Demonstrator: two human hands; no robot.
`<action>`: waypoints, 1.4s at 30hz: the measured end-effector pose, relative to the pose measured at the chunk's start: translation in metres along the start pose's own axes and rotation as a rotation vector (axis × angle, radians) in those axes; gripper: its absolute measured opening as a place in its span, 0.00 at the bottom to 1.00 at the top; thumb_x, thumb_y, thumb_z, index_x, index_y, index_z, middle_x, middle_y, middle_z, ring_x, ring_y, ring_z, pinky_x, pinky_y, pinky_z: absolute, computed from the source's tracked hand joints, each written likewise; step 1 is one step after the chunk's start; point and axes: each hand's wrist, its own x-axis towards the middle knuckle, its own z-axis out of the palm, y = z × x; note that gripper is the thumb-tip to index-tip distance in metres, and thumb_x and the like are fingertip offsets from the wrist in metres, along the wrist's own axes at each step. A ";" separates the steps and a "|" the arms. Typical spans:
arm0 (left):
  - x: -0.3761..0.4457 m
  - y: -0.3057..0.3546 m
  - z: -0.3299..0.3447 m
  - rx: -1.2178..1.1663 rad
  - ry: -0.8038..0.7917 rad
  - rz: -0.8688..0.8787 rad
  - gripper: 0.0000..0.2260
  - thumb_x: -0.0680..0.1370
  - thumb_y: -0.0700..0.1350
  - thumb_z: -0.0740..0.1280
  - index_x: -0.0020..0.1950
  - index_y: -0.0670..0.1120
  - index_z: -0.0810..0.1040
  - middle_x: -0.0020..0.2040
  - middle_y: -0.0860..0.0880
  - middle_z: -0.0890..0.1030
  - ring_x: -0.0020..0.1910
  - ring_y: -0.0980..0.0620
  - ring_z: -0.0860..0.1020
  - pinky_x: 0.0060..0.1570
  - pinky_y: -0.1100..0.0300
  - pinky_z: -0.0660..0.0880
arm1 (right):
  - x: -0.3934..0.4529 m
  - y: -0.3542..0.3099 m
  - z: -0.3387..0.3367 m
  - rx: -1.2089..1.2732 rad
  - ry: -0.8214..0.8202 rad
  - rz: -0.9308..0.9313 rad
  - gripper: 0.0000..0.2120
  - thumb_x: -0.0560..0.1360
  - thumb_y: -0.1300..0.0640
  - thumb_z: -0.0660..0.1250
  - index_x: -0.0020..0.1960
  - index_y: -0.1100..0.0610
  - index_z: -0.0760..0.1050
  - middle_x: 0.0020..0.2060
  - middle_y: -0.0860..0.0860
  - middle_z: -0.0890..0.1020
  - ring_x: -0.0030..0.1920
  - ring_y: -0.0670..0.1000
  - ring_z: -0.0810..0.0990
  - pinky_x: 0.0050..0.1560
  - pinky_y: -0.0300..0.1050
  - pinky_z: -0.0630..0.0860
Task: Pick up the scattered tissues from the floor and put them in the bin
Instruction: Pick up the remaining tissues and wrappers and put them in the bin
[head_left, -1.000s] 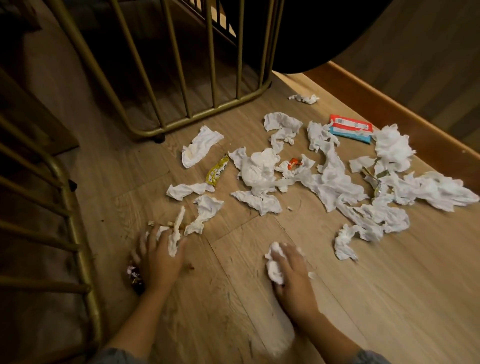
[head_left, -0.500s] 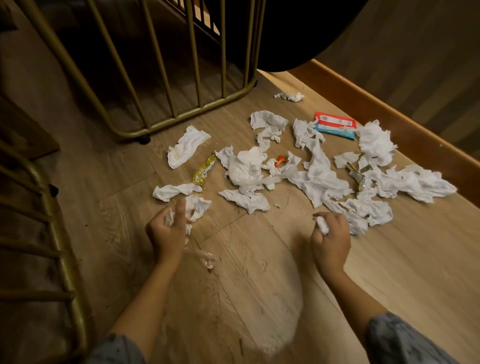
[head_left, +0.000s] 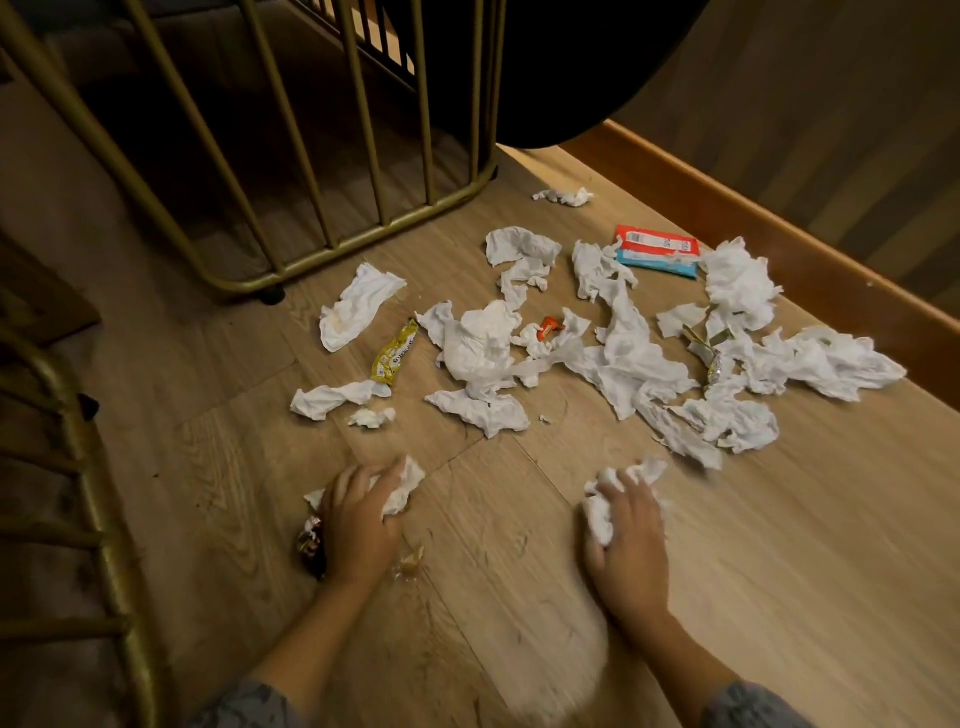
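Note:
Several crumpled white tissues (head_left: 623, 358) lie scattered over the wooden floor (head_left: 779, 545) ahead of me. My left hand (head_left: 358, 519) is down on the floor with its fingers curled over a tissue (head_left: 408, 483) that sticks out on both sides. My right hand (head_left: 631, 540) is also low, holding a wadded tissue (head_left: 597, 514) under its fingers. A small loose tissue scrap (head_left: 371, 417) lies just beyond my left hand. No bin is in view.
A yellow wrapper (head_left: 395, 353), an orange wrapper (head_left: 548, 328) and a red-and-blue packet (head_left: 657, 252) lie among the tissues. A dark wrapper (head_left: 311, 548) sits by my left wrist. Gold metal frames (head_left: 363, 260) stand behind and at left; a wooden skirting (head_left: 779, 244) runs at right.
Both hands have dropped from raised fists to the floor and come nearer to me, each still with a tissue. The view shifted slightly.

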 end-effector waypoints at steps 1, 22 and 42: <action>-0.005 -0.001 0.000 -0.019 0.032 0.030 0.23 0.69 0.45 0.71 0.64 0.55 0.75 0.48 0.49 0.80 0.49 0.48 0.74 0.48 0.46 0.74 | -0.006 -0.005 0.002 0.013 -0.012 -0.072 0.25 0.75 0.41 0.62 0.67 0.54 0.71 0.69 0.54 0.70 0.71 0.56 0.64 0.69 0.57 0.65; 0.116 -0.014 -0.011 -0.018 0.116 -0.319 0.24 0.67 0.52 0.66 0.64 0.56 0.76 0.74 0.49 0.66 0.76 0.38 0.53 0.70 0.33 0.49 | 0.114 0.039 -0.052 0.062 0.108 0.201 0.23 0.72 0.67 0.65 0.66 0.57 0.70 0.76 0.60 0.53 0.76 0.61 0.52 0.73 0.56 0.58; 0.046 0.072 -0.011 -0.170 0.000 0.171 0.18 0.67 0.55 0.64 0.51 0.47 0.81 0.42 0.50 0.82 0.41 0.48 0.80 0.38 0.58 0.76 | 0.050 -0.034 -0.009 0.161 0.011 -0.366 0.09 0.74 0.54 0.70 0.40 0.57 0.74 0.38 0.51 0.73 0.37 0.46 0.67 0.37 0.37 0.61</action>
